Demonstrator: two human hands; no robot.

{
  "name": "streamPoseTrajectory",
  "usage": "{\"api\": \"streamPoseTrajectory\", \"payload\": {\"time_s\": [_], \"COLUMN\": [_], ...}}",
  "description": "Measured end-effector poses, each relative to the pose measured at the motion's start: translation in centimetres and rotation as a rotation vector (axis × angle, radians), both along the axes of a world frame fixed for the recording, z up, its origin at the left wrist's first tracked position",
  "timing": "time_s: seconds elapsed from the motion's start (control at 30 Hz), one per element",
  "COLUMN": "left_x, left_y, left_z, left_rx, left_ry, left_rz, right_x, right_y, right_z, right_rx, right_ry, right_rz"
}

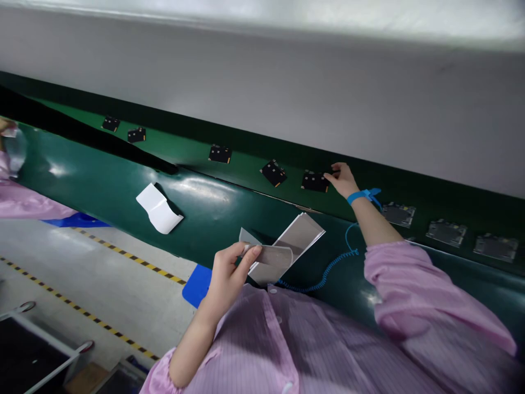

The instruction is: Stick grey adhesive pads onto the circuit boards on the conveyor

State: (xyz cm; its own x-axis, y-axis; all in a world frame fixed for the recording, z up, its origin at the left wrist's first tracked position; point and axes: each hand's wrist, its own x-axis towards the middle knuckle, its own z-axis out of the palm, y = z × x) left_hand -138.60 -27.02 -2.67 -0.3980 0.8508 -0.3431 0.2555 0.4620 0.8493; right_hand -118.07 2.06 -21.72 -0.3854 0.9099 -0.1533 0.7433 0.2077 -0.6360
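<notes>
My left hand (228,272) is closed on a small stack of grey rectangular sheets (287,246), thumb on top, held just above the near edge of the green bench mat (102,180). My right hand (341,178) reaches across to the conveyor belt (180,145), where its fingertips pinch the edge of a small black circuit board (315,181). A blue wrist strap (361,195) circles that wrist, and its coiled blue cord (328,271) trails over the mat.
Several more black boards (273,172) lie spaced along the belt to the left; grey modules (447,232) sit on it to the right. A curled white sheet (159,209) lies on the mat. Another person's pink sleeve (24,200) shows at far left. Floor with hazard tape lies below.
</notes>
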Motion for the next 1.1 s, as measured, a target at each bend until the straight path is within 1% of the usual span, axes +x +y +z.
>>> {"api": "streamPoseTrajectory", "payload": {"time_s": [0.03,0.1,0.13,0.2,0.23,0.27,0.3,0.37,0.43,0.53,0.63,0.73,0.87,0.93,1.0,1.1], "left_x": [0.3,0.7,0.9,1.3,1.4,1.6,1.8,2.2,2.7,3.1,3.1,3.1,3.6,4.0,4.3,4.5], "left_y": [0.0,0.0,0.1,0.1,0.1,0.1,0.1,-0.2,-0.5,-1.0,-1.3,-1.4,-1.4,-1.2,-0.9,-0.4], "left_z": [0.2,0.5,0.6,0.8,0.9,0.9,1.0,1.3,1.5,1.7,1.8,2.1,2.7,3.0,3.2,3.2], "left_rx": [0.015,0.052,0.078,0.147,0.184,0.224,0.264,0.353,0.442,0.521,0.536,0.521,0.428,0.402,0.429,0.513], "left_ry": [0.006,0.032,0.048,0.077,0.087,0.094,0.101,0.113,0.112,0.094,0.070,-0.029,-0.244,-0.311,-0.297,-0.220], "left_rz": [0.003,0.008,0.008,0.004,0.001,-0.004,-0.008,-0.028,-0.069,-0.104,-0.100,-0.140,-0.172,-0.172,-0.167,-0.137], "right_x": [-0.2,-0.8,-1.1,-1.8,-2.0,-2.1,-2.1,-2.0,-1.5,-0.5,0.1,0.5,0.9,1.0,1.0,0.9], "right_y": [-1.2,-4.8,-7.1,-12.0,-14.2,-16.2,-17.7,-19.5,-20.1,-20.3,-20.8,-21.5,-21.9,-21.9,-21.9,-21.9], "right_z": [1.2,4.5,6.4,10.5,12.4,14.1,15.6,17.6,18.8,20.1,21.3,22.3,23.0,23.2,23.4,23.6], "right_rx": [-0.004,-0.060,-0.120,-0.309,-0.389,-0.472,-0.522,-0.539,-0.489,-0.428,-0.349,-0.279,-0.164,-0.105,-0.058,0.025], "right_ry": [0.026,0.142,0.293,0.582,0.668,0.701,0.707,0.672,0.643,0.645,0.621,0.583,0.539,0.513,0.496,0.494], "right_rz": [-0.016,-0.007,0.022,0.223,0.297,0.332,0.327,0.253,0.174,0.138,0.113,0.098,0.125,0.157,0.180,0.197]}}
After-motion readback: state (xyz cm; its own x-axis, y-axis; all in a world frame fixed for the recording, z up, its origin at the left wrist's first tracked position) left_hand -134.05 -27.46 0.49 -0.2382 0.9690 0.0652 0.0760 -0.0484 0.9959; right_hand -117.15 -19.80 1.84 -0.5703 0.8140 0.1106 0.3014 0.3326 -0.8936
